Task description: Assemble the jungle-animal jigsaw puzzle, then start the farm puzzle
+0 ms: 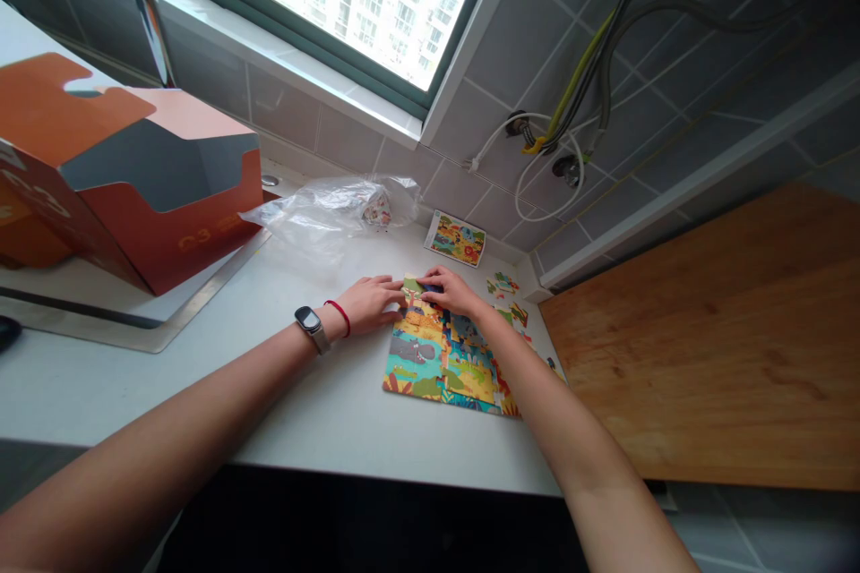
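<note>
Animal puzzle (412, 349) laid flat on the white counter (296, 412), largely assembled; its right part is partly covered by the right forearm. Left hand (368, 304) placed at the puzzle's upper left edge, fingers outstretched and loosely spread, fingertips brought up to the border; a watch (308, 319) and a red bracelet (342, 319) are worn on that wrist. Right hand (454, 290) held over the puzzle's top edge, fingers bent down; a dark blue patch is seen under them, but whether a piece is pinched or only pressed cannot be made out. The puzzle is thus set below and between both hands. Loose pieces (505, 283) scattered to the puzzle's upper right, partly hidden by the right arm. Picture card (457, 239) laid beyond the puzzle, near the wall. Clear plastic bag (315, 213) crumpled to the puzzle's upper left; orange box (192, 228) stood farther left of it.
</note>
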A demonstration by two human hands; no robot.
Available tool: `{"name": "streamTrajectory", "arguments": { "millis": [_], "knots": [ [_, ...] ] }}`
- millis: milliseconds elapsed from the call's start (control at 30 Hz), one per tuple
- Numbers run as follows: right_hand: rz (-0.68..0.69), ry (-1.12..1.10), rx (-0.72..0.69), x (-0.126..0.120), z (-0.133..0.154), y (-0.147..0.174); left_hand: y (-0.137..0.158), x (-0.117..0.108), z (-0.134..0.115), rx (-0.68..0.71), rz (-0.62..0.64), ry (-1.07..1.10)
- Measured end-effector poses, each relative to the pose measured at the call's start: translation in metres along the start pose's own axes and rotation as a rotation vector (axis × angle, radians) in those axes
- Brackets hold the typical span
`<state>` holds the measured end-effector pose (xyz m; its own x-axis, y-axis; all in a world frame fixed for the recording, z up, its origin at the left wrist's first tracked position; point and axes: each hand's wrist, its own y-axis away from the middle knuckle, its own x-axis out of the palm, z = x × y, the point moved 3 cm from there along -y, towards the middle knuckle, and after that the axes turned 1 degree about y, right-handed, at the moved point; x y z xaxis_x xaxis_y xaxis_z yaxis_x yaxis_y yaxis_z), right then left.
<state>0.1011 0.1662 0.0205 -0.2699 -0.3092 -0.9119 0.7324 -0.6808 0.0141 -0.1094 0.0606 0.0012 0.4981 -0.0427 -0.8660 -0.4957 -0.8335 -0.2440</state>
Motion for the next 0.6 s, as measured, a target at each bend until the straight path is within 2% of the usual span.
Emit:
{"name": "streamTrajectory", "arguments": {
  "millis": [233,600],
  "knots": [
    [0.034,0.049,-0.074,0.001,0.005,0.001,0.001,-0.002,-0.001,-0.020,0.016,-0.023],
    [-0.033,0.110,0.019,0.011,0.005,0.000,0.000,-0.004,-0.003,0.056,-0.002,-0.074]
  ]
}}
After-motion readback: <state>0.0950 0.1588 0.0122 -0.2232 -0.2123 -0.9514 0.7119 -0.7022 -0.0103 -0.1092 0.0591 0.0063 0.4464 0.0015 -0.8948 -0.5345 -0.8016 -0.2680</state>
